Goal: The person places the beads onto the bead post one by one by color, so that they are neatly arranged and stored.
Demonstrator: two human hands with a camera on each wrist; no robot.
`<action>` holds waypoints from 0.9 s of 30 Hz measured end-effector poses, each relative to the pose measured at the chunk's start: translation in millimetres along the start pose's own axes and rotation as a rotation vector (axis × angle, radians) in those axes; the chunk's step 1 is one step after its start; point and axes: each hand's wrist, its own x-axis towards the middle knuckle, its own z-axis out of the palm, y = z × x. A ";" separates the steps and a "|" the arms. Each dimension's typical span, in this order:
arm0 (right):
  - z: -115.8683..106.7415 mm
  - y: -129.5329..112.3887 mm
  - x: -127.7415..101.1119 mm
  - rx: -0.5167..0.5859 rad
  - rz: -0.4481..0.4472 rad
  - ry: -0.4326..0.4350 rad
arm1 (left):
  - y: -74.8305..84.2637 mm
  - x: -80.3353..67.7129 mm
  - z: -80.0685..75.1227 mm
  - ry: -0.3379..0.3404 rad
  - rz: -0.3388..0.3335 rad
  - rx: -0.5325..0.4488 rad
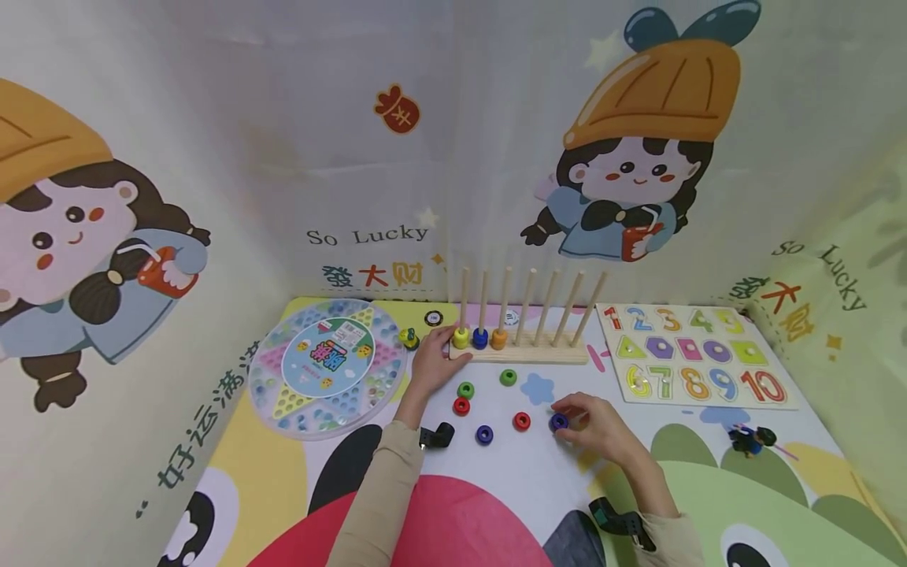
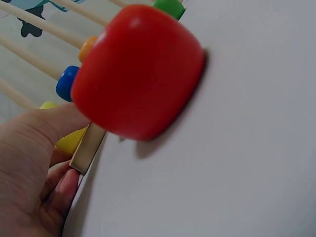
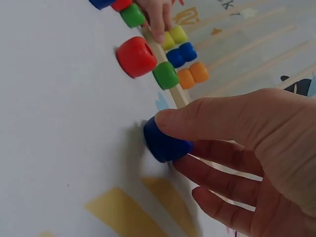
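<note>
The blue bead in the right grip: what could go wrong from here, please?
The right grip pinches the blue bead between thumb and finger; it may slip. A loose red bead nearby might get knocked. The left grip holds the wooden rack at one end only, so the far end could swing.

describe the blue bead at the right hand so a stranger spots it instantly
Find the long wooden peg rack at the back. In front of it are six loose beads; the blue bead is rightmost. The right hand pinches it, while the other loose blue bead lies untouched.
</note>
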 end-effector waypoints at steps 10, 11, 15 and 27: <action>-3.5 -7.5 10.0 0.046 -0.024 0.155 | -2.0 -0.2 0.2 0.006 0.009 0.003; -5.0 -8.7 11.6 0.044 -0.029 0.171 | -2.1 -0.3 0.4 0.006 0.010 0.000; -11.4 -12.6 18.3 0.035 -0.052 0.202 | -1.1 -1.4 0.4 0.004 0.002 -0.008; -26.8 -32.6 40.2 0.005 -0.179 0.343 | -0.6 -2.6 -0.4 0.009 -0.005 -0.007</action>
